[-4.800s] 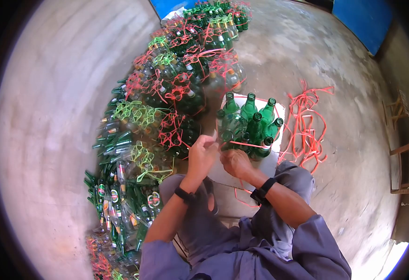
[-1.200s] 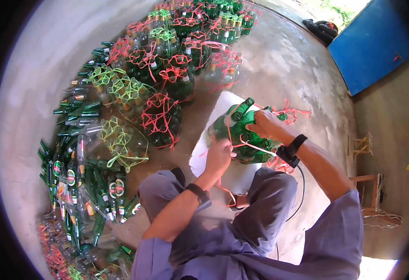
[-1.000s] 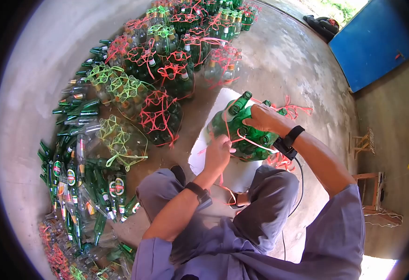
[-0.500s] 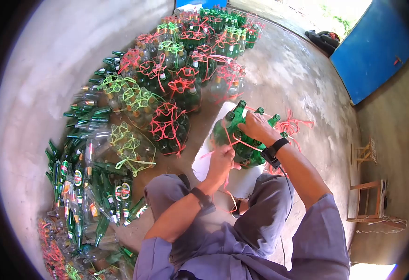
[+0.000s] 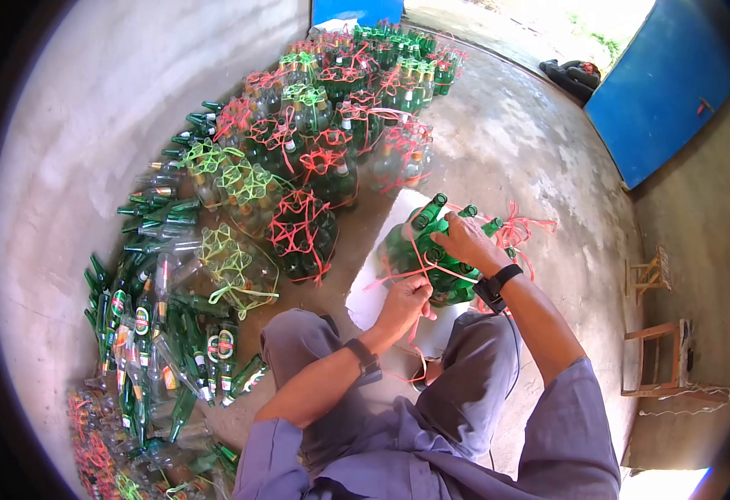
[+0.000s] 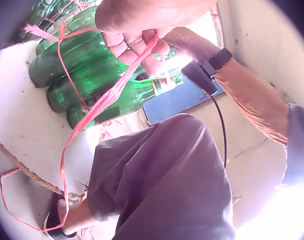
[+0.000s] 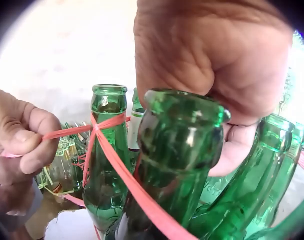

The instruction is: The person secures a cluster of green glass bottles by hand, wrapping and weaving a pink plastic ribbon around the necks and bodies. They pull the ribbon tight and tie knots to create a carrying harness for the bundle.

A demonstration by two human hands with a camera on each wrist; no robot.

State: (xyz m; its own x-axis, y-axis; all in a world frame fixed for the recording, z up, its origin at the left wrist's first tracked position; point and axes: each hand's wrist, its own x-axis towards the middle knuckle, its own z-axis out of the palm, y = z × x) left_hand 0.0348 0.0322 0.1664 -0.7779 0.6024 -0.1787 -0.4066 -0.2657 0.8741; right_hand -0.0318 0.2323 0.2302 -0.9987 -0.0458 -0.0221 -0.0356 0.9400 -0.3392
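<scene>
A cluster of green glass bottles is bound with pink plastic strap on a white slab. My left hand, on the near side, pinches the strap between thumb and fingers. In the right wrist view, the strap runs taut from the left hand to a crossing at one bottle neck. My right hand is over the necks, its fingers curled down behind the nearest neck, gripping among the bottles; its fingertips are partly hidden. A loose strap tail hangs from the left hand to the floor.
Strapped bottle bundles stand in rows to the left and beyond. Loose bottles lie by the wall. A heap of pink strap is right of the slab. My knees flank the near side; a wooden stool stands far right.
Earlier both hands were together at the bundle's near side; now the right hand is over the necks and the bundle has turned. In the last second the left hand drew the strap slightly toward me.
</scene>
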